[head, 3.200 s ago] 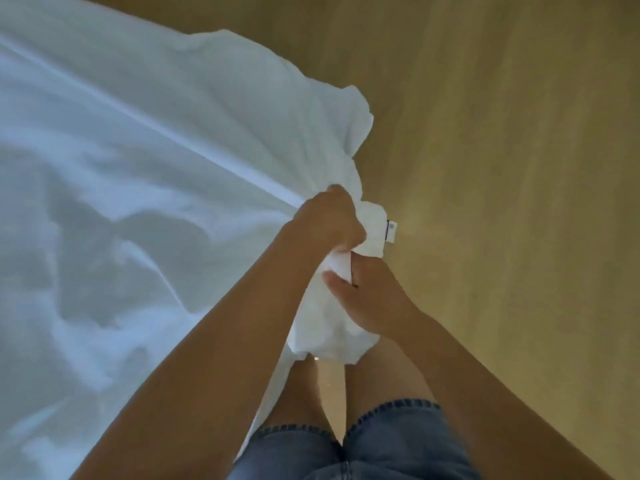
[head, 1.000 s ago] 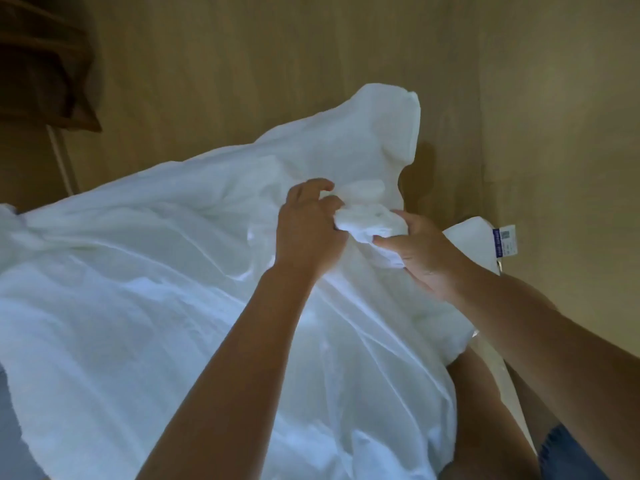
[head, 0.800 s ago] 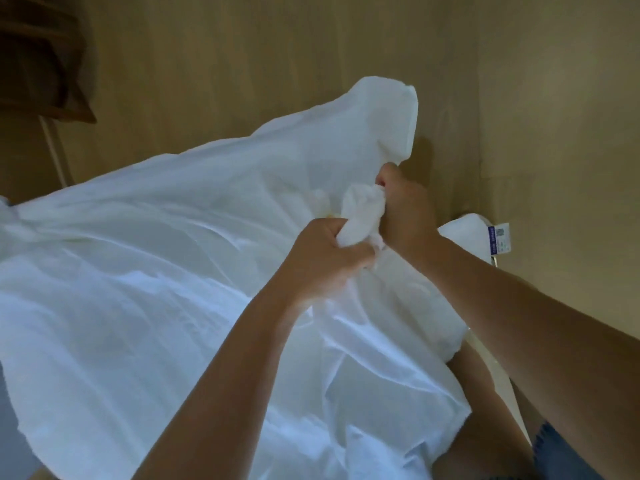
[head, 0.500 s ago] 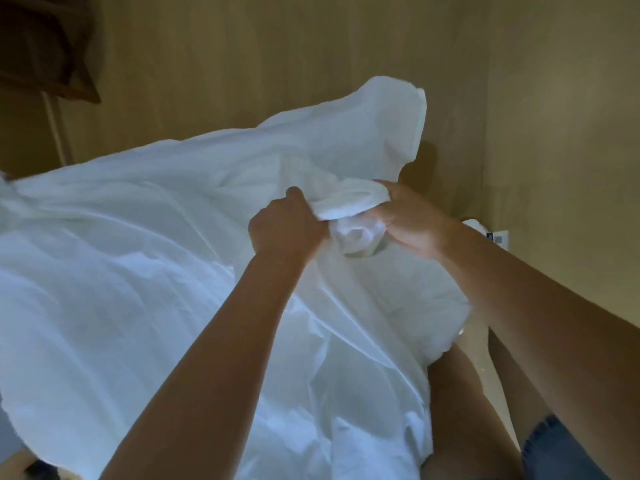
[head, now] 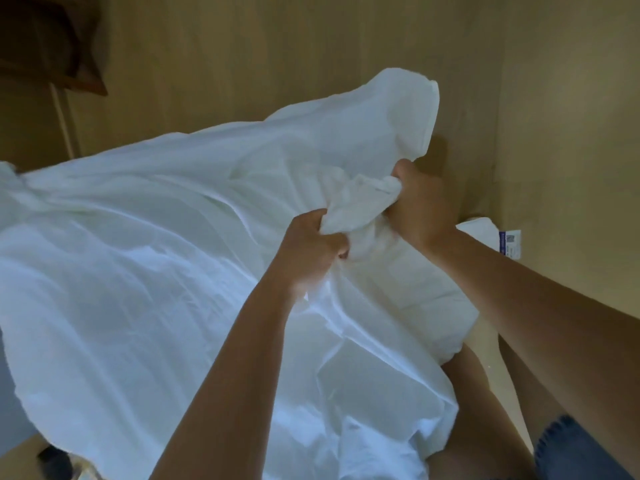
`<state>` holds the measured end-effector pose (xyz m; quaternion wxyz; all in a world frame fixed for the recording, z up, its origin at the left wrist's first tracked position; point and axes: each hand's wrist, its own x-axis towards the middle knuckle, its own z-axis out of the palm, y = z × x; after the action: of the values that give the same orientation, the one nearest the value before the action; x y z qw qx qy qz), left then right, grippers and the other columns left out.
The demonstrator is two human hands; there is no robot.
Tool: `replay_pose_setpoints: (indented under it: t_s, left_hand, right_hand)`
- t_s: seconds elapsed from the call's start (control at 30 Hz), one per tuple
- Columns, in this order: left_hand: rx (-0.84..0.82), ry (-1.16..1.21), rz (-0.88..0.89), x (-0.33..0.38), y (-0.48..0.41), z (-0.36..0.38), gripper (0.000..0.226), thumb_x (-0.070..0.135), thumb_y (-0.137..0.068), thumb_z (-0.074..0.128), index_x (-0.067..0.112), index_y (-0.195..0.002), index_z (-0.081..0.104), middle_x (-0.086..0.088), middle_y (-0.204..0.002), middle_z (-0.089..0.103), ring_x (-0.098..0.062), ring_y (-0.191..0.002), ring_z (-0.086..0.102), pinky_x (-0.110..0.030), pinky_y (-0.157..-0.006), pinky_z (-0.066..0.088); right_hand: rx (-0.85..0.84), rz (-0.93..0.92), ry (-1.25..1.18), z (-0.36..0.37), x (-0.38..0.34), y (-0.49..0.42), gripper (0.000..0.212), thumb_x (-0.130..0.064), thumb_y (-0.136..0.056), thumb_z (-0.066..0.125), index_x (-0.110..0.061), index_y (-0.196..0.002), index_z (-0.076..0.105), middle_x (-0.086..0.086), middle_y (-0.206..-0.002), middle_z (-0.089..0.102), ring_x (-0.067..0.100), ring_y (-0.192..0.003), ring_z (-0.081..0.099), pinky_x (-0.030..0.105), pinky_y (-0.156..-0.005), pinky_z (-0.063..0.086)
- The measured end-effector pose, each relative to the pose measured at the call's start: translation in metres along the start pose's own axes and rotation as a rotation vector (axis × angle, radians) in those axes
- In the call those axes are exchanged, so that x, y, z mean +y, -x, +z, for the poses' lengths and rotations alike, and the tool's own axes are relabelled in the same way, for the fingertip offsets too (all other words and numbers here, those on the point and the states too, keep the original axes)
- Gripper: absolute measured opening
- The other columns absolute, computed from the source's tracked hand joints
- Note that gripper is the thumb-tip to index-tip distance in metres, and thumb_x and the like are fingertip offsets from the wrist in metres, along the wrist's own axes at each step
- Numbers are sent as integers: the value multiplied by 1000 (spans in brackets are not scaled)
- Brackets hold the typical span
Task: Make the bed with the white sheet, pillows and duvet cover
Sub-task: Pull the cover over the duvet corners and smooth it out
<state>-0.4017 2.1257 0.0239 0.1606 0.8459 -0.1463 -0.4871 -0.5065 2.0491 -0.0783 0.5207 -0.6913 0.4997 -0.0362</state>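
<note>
Head view: our left hand (head: 308, 251) and right hand (head: 420, 206) each grip, fists closed, the bunched white cotton duvet cover (head: 145, 258); we should keep feeding fabric between the grips toward its corner.

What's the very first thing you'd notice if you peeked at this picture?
A huge white cloth billows across almost the whole picture, from the left edge to the middle. Right in the center, the left hand and the right hand each clutch a bunched-up wad of it between them. Far right, a small label with blue print sticks out against the tan wooden floor.
</note>
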Motion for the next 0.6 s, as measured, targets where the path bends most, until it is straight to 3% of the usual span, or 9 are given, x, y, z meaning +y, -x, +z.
replay_pose_setpoints:
  t_s: [0.07,0.17,0.23,0.33,0.37,0.4,0.43,0.5,0.6]
  left_hand:
    - [-14,-307,8,-3,-8,-6,9,20,-55,58,18,-61,51,7,-53,48,-13,-49,46,-19,-45,33]
    - [-19,-543,79,-1,-23,-7,27,43,-66,64,23,-61,47,10,-54,48,-11,-49,50,-21,-42,31]
    - [32,-656,88,1,-30,-7,37,57,-69,65,25,-62,46,10,-58,50,-11,-56,54,-24,-46,31]
    - [347,-936,157,0,-35,-4,14,29,-82,55,19,-78,46,1,-71,56,-29,-74,58,-28,-59,31]
    - [421,-928,180,1,-34,0,9,19,-82,51,17,-91,49,-3,-72,56,-32,-72,54,-30,-61,31]
    - [462,-876,197,0,-32,5,21,11,-81,49,16,-101,49,-2,-71,53,-30,-67,49,-30,-61,31]
    - [465,-787,218,0,-29,11,26,6,-79,47,16,-103,48,1,-70,50,-27,-64,45,-29,-61,31]
    - [430,-515,278,3,-23,23,24,1,-76,48,19,-92,46,7,-68,49,-19,-61,45,-26,-57,32]
    - [274,-185,272,11,-15,42,21,6,-78,53,24,-76,43,14,-63,47,-2,-54,46,-15,-48,31]
  right_hand:
    - [2,78,-165,1,0,-1,11,-5,-85,59,-2,-87,49,5,-73,51,17,-68,45,27,-51,24]
    - [-69,232,-444,-3,0,-8,14,2,-86,51,12,-94,57,14,-80,55,18,-73,47,24,-53,32]
    - [-173,260,-576,-10,2,-10,9,-1,-84,60,0,-93,61,5,-81,60,13,-73,53,20,-55,40]
    - [-313,251,-609,-12,5,-7,26,-14,-71,82,-27,-79,60,-11,-76,63,-2,-64,59,10,-52,46]
    - [-304,232,-501,-9,5,-4,26,-20,-71,82,-27,-71,58,-12,-67,60,-1,-58,56,6,-48,40]
    - [-280,197,-348,-5,6,-3,30,-25,-75,79,-24,-61,52,-10,-58,54,1,-52,50,8,-45,35]
    - [-249,155,-189,0,7,-3,38,-26,-81,72,-20,-54,45,-7,-53,47,6,-50,44,15,-46,34]
    - [-217,107,18,5,8,-7,42,-20,-90,56,-15,-53,36,-3,-53,38,15,-53,40,25,-51,29]
    - [-82,109,91,5,10,-20,20,-13,-91,52,-7,-72,48,-2,-67,45,16,-69,44,22,-53,26]
